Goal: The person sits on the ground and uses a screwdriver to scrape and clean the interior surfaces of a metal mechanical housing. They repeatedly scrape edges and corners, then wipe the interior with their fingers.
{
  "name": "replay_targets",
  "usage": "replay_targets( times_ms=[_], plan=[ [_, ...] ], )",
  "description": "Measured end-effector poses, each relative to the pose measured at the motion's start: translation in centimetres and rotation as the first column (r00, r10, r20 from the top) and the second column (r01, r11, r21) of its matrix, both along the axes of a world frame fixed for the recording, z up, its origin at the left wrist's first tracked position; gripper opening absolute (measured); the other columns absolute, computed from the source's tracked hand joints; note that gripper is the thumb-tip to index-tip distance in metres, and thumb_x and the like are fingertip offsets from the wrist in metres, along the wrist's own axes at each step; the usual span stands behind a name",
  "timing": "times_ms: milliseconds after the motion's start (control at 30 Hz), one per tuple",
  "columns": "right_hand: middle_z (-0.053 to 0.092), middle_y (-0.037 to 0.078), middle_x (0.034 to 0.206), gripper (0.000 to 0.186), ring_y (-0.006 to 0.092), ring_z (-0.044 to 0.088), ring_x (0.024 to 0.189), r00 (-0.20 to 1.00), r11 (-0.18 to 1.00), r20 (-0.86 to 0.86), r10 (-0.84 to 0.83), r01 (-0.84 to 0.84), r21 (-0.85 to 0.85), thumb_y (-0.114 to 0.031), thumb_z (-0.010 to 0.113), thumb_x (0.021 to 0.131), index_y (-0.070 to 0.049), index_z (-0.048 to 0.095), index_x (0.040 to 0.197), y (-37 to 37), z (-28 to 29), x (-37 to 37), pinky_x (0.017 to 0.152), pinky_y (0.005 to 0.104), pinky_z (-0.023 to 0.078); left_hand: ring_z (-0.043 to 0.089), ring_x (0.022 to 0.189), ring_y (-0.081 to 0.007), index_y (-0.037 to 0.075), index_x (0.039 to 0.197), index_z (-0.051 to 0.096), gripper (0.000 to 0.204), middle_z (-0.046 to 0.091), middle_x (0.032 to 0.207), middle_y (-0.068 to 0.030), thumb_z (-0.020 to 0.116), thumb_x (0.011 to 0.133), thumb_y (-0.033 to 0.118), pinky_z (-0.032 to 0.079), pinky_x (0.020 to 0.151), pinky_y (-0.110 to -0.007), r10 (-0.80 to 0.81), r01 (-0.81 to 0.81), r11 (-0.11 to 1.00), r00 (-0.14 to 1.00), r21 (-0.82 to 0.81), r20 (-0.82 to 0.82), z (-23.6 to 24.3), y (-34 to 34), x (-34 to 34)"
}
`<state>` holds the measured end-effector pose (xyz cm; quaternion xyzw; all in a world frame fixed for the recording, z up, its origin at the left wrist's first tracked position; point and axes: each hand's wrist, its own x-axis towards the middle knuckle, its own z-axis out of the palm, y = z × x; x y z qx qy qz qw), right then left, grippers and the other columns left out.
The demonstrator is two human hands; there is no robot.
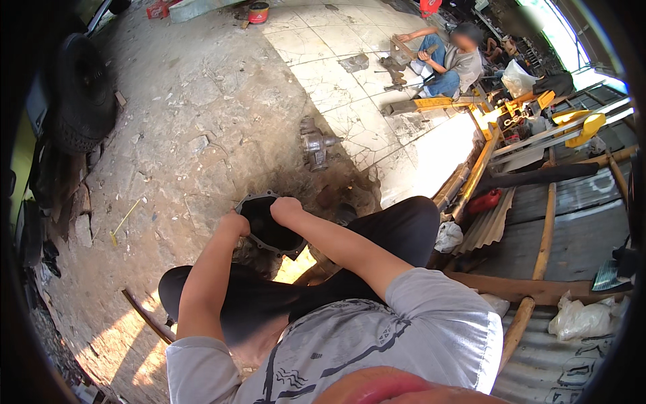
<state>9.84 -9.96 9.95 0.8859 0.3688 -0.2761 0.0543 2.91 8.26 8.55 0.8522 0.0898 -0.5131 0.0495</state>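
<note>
A dark metal housing (270,226) with a bolt-holed flanged rim sits between my bent legs, its hollow opening facing up. My left hand (235,223) is at the housing's left rim, with its fingers hidden in the dark interior. My right hand (285,210) reaches over the upper right rim into the opening, fingers also out of sight. What either hand holds inside cannot be seen. Just beyond the housing, a greyish cast metal part (315,145) lies on the dirty concrete near the edge of the tiles.
A co-worker (464,64) sits on the tiles at upper right, handling metal parts. Yellow steel frames (486,135), bamboo poles (545,249) and corrugated sheets (528,347) crowd the right side. A large tyre (84,94) stands at far left, and a red can (258,15) at the top.
</note>
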Motion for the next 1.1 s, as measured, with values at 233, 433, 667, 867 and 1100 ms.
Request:
replay_targets(
  times_ms=[233, 433, 667, 867, 1100],
  plan=[
    [0.074, 0.018, 0.114, 0.029, 0.0343, 0.072, 0.105, 0.990, 0.991, -0.134, 0.052, -0.068, -0.118, -0.011, 0.053, 0.092, -0.005, 0.079, 0.104, 1.6, 1.3, -0.5, 0.086, 0.0459, 0.059, 0.052, 0.137, -0.0407, 0.010, 0.142, 0.059, 0.058, 0.018, 0.164, -0.0314, 0.059, 0.089, 0.033, 0.044, 0.112, -0.043, -0.010, 0.011, 1.000, 0.997, -0.014, 0.071, -1.5, 0.8, -0.4],
    [0.075, 0.020, 0.110, 0.029, 0.0344, 0.072, 0.106, 0.994, 0.996, -0.103, 0.030, -0.038, -0.079, -0.010, 0.053, 0.092, -0.004, 0.079, 0.103, 0.1, -0.5, -1.3, 0.086, 0.0462, 0.058, 0.052, 0.139, -0.0320, 0.015, 0.149, 0.053, 0.066, 0.014, 0.168, -0.0224, 0.066, 0.086, 0.029, 0.044, 0.111, -0.041, -0.023, 0.023, 1.000, 1.000, -0.004, 0.006, -2.0, -0.4, 0.6],
    [0.074, 0.018, 0.112, 0.026, 0.0356, 0.072, 0.105, 0.994, 0.997, -0.103, 0.037, -0.044, -0.065, -0.009, 0.058, 0.088, -0.003, 0.079, 0.103, 1.7, -1.5, -1.4, 0.085, 0.0467, 0.059, 0.052, 0.139, -0.0304, 0.016, 0.149, 0.053, 0.066, 0.012, 0.168, -0.0232, 0.065, 0.086, 0.032, 0.044, 0.111, -0.041, -0.052, 0.051, 0.999, 0.999, 0.015, 0.004, -7.7, 1.8, -0.2],
    [0.073, 0.021, 0.113, 0.027, 0.0364, 0.071, 0.107, 0.990, 0.998, -0.142, -0.018, 0.008, -0.066, -0.006, 0.058, 0.086, -0.001, 0.078, 0.103, 0.6, 0.2, -1.1, 0.086, 0.0466, 0.058, 0.053, 0.139, -0.0291, 0.015, 0.152, 0.050, 0.070, 0.011, 0.169, -0.0225, 0.066, 0.086, 0.034, 0.044, 0.111, -0.040, 0.012, -0.012, 1.000, 1.000, 0.010, 0.025, -2.5, 0.5, -0.1],
    [0.073, 0.022, 0.112, 0.028, 0.0364, 0.071, 0.107, 0.990, 0.999, -0.143, -0.010, 0.005, -0.038, -0.006, 0.056, 0.087, 0.000, 0.077, 0.105, 1.7, -0.6, -0.9, 0.086, 0.0480, 0.058, 0.055, 0.137, -0.0290, 0.017, 0.151, 0.050, 0.067, 0.021, 0.168, -0.0201, 0.065, 0.088, 0.034, 0.045, 0.110, -0.041, 0.060, -0.062, 0.997, 0.998, 0.042, 0.036, 1.6, -0.9, -0.5]
  ],
)
